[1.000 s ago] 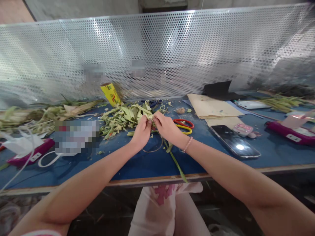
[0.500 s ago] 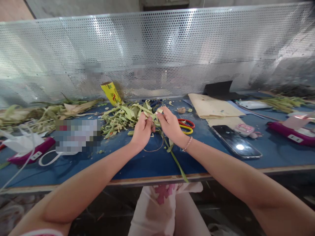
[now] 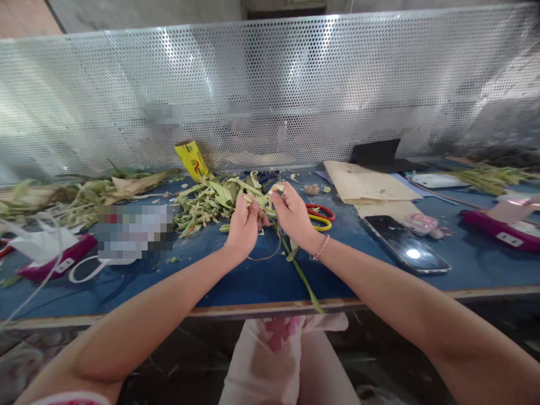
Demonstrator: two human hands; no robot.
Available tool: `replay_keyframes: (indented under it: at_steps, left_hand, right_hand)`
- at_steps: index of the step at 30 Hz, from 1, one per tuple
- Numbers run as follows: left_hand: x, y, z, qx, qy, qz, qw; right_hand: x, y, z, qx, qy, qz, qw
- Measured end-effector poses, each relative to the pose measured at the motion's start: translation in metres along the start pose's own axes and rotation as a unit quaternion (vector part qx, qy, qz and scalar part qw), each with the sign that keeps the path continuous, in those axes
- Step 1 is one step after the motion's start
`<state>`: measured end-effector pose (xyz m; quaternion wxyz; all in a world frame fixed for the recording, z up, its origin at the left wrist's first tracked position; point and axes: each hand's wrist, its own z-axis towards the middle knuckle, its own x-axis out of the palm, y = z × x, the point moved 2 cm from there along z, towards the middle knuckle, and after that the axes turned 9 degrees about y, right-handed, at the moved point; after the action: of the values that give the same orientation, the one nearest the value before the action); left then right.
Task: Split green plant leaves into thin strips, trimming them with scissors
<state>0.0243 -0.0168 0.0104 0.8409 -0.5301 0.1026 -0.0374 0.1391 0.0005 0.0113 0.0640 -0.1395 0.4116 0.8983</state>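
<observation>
Above a flat, blue tabletop (image 3: pixel 228 289), a person's left hand (image 3: pixel 243 226), curled nearly closed, and right hand (image 3: pixel 293 219), fingertips pinched, each grip slender, pale green plant pieces (image 3: pixel 278 187) beside a heap of pale green, leafy stalks (image 3: pixel 208 203); light fingertip pressure would likely limit tearing

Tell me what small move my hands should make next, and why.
Perhaps ease the right hand gently outward while the left hand grips firmly: both pinch pale leaf pieces close together, and a thin loop curves below them, apparently slack.
</observation>
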Motion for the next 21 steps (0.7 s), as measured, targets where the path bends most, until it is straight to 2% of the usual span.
replay_keyframes:
  at_steps: [4,10,16,21]
  left_hand:
    - [0.001,-0.003,0.001,-0.024,-0.014,-0.077,0.997]
    - [-0.001,-0.003,0.003,-0.028,-0.03,-0.09,0.995]
    - [-0.006,0.0,0.006,-0.034,-0.022,-0.067,0.997]
    - [-0.009,0.005,0.008,-0.033,0.013,-0.085,0.996]
  right_hand:
    - [0.0,-0.003,0.001,-0.022,-0.017,-0.008,1.0]
    - [0.0,-0.005,0.001,-0.011,-0.013,-0.006,1.0]
    - [-0.001,-0.003,0.001,0.026,0.031,0.021,0.999]
    - [-0.004,0.002,0.002,0.052,0.07,0.037,0.996]
